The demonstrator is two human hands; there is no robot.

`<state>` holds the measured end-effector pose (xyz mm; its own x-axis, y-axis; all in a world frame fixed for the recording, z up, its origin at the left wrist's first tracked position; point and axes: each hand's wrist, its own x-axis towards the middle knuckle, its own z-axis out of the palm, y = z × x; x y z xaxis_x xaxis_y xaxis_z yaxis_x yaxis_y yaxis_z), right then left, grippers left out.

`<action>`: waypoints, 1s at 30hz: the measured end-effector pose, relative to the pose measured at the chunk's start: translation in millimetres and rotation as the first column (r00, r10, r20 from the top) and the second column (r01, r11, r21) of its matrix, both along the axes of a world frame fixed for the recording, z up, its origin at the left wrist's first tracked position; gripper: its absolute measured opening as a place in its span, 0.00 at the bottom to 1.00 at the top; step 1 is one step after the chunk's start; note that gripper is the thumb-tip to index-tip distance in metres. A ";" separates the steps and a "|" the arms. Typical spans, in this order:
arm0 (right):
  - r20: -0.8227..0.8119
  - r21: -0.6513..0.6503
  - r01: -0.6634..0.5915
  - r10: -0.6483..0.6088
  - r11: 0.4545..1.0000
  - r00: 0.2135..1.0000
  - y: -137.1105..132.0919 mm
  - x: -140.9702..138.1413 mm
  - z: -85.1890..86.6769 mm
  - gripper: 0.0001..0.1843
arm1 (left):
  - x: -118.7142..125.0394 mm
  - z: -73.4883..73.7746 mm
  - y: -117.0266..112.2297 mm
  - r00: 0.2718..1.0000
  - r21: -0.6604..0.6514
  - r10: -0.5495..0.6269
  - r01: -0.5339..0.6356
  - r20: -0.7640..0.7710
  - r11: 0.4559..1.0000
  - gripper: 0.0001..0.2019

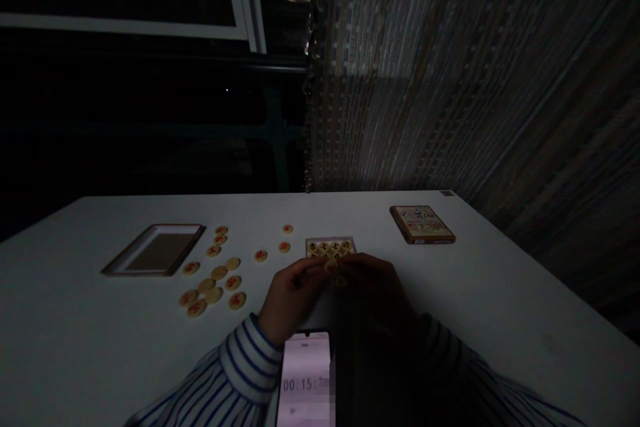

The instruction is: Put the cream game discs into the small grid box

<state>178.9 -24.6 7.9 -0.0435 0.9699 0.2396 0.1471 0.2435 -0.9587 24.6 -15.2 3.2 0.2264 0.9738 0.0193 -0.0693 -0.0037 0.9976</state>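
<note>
My left hand (289,297) and my right hand (373,287) meet over the near edge of a small open box (330,247) that holds several round wooden game discs. The left hand's fingers are pinched on a disc (330,267) at the box's near edge. The right hand lies in deep shadow beside it, fingers curled toward another disc (341,281); what it holds is too dark to make out. Several loose discs with red marks (213,283) lie spread on the white table (75,320) to the left.
A shallow box lid or tray (155,250) sits at the far left. A flat printed box (421,224) lies at the far right. A phone (305,377) showing a timer rests just in front of me. A woven blind hangs behind the table.
</note>
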 end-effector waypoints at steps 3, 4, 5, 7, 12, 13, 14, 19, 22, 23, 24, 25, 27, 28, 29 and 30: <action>0.016 -0.005 0.017 -0.017 1.000 1.000 0.2 -0.4 -0.3 0.08 | -0.1 -0.9 0.1 0.999 -0.027 0.014 -0.014 0.037 1.000 0.13; 0.019 -0.009 0.019 -0.019 1.000 1.000 0.2 -0.5 -0.3 0.08 | -0.2 -1.5 0.3 0.999 -0.034 0.020 -0.019 0.044 0.999 0.13; 0.019 -0.012 0.016 -0.016 1.000 1.000 0.2 -0.7 0.0 0.08 | -0.3 -2.1 0.7 0.999 -0.034 0.023 -0.021 0.047 0.999 0.13; 0.008 -0.012 0.004 -0.004 1.000 1.000 -0.1 -1.3 0.9 0.09 | -0.6 -2.4 1.3 0.999 -0.015 0.022 -0.022 0.039 1.000 0.13; 0.019 -0.009 -0.014 0.015 1.000 1.000 -1.2 -1.4 1.9 0.09 | -1.5 -0.1 1.5 0.999 0.024 0.023 -0.023 -0.023 0.999 0.13; 0.025 -0.003 -0.014 0.014 1.000 1.000 -1.2 -1.2 1.5 0.09 | -1.6 0.0 1.5 0.999 0.027 0.023 -0.022 -0.028 0.999 0.14; 0.027 0.004 -0.013 0.013 1.000 1.000 -1.2 -1.0 1.1 0.09 | -1.7 -0.2 1.4 0.999 0.028 0.021 -0.021 -0.028 0.999 0.14; 0.037 0.012 -0.013 0.012 1.000 0.999 -0.2 -0.9 -0.6 0.10 | -1.6 -4.1 1.7 1.000 0.011 0.012 -0.012 0.002 1.000 0.14; 0.051 0.016 -0.009 0.008 1.000 0.999 -0.2 -1.2 -0.5 0.09 | -1.7 -4.7 2.1 1.000 0.008 0.029 -0.029 -0.005 1.000 0.14; 0.054 0.019 -0.006 0.005 1.000 0.999 -0.4 -1.2 -0.6 0.09 | -1.9 -4.5 2.2 0.999 0.007 0.034 -0.034 -0.013 0.999 0.14; 0.058 0.020 -0.004 0.003 1.000 0.998 -0.8 -1.3 -0.9 0.09 | -2.1 -4.1 2.3 0.999 0.009 0.039 -0.039 -0.021 0.999 0.14; 0.067 0.017 -0.003 0.002 1.000 0.998 -1.3 -1.3 -1.3 0.10 | -2.4 -3.6 2.4 0.999 0.011 0.043 -0.043 -0.028 0.999 0.14; 0.101 0.017 -0.008 0.006 1.000 0.995 -2.6 -1.1 -2.2 0.12 | -2.9 -2.9 2.7 0.998 0.008 0.055 -0.055 -0.035 0.998 0.13; 0.127 0.029 -0.012 0.008 1.000 0.992 -3.2 -0.9 -2.3 0.13 | -3.1 -2.7 2.8 0.998 0.004 0.061 -0.061 -0.032 0.998 0.13; 0.156 0.048 -0.019 0.011 0.999 0.988 -3.9 -0.7 -2.1 0.13 | -3.2 -2.6 3.0 0.997 0.001 0.066 -0.066 -0.028 0.998 0.13; 0.192 0.073 -0.032 0.017 0.997 0.981 -4.4 -0.6 -1.4 0.13 | -3.3 -2.8 3.1 0.997 0.001 0.069 -0.069 -0.024 0.998 0.13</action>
